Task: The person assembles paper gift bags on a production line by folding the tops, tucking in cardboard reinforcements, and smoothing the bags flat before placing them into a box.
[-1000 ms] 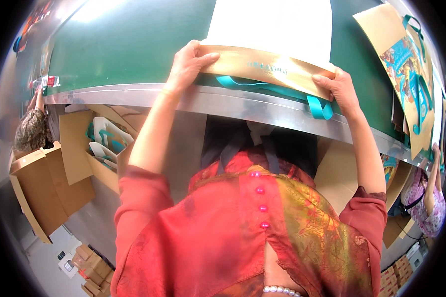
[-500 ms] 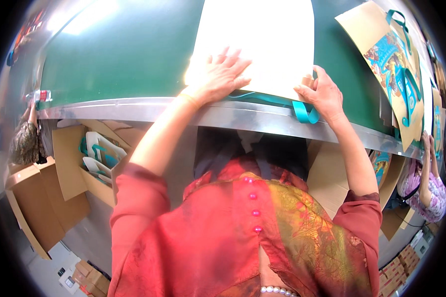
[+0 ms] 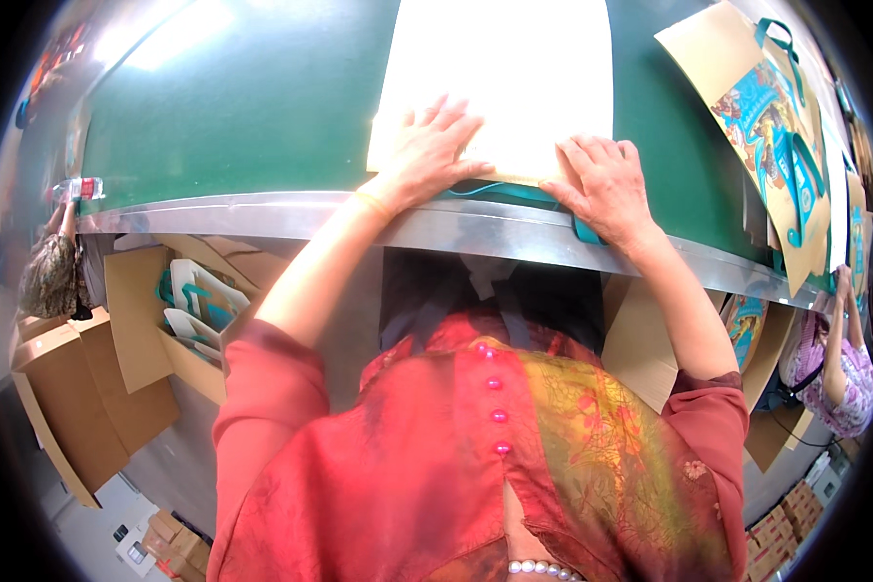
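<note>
Green table (image 3: 242, 126): spreads beneath the left hand (image 3: 429, 150) and right hand (image 3: 606, 184); its flat top seems to serve as a firm backing for pressing.
White sheet (image 3: 500, 68): lies flat, its near edge under the 2 hands and the rest reaching away beyond them; glare hides its surface; it is probably set square to the body so both corners are in reach.
Open carton (image 3: 138, 301): below and well left of the left hand; flaps spread.
Printed bag (image 3: 718, 73): well to the right of the right hand; apparently set aside to leave working room.
Left hand: palm down, fingers spread, gripping nothing; it rests on the near left part of the sheet, likely to steady it.
Right hand: over the near right corner, thumb at the edge; whether it pinches, I cannot tell.
Teal ribbon (image 3: 524, 192): along the near edge, between the 2 hands.
</note>
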Available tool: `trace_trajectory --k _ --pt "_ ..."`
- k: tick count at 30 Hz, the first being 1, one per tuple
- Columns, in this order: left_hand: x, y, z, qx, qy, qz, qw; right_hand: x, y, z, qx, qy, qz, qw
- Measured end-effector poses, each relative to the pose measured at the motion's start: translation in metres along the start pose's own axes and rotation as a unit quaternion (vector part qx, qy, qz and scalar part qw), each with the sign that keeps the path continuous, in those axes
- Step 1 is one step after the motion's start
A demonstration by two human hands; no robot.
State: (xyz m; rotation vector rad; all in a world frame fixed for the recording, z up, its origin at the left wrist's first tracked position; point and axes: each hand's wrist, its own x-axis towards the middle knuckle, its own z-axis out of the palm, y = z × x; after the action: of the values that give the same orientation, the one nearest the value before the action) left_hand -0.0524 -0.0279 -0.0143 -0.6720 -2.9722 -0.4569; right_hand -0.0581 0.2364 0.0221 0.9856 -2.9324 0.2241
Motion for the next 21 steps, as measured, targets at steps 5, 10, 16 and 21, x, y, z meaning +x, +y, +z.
trace_trajectory --k 5,10,16,21 --pt "0.006 -0.006 -0.01 -0.053 0.124 0.008 0.991 0.013 0.01 -0.007 0.059 0.058 -0.004 0.997" --pt "0.02 -0.001 -0.014 -0.067 0.052 -0.031 0.996 0.02 0.013 0.003 0.065 0.031 0.002 0.997" --pt "0.021 0.003 0.002 -0.037 0.042 -0.061 0.997 0.021 0.006 0.023 0.031 0.002 0.054 0.998" --pt "0.025 0.001 0.013 0.058 0.122 -0.001 0.991 0.022 0.009 0.037 -0.08 0.088 0.009 0.993"
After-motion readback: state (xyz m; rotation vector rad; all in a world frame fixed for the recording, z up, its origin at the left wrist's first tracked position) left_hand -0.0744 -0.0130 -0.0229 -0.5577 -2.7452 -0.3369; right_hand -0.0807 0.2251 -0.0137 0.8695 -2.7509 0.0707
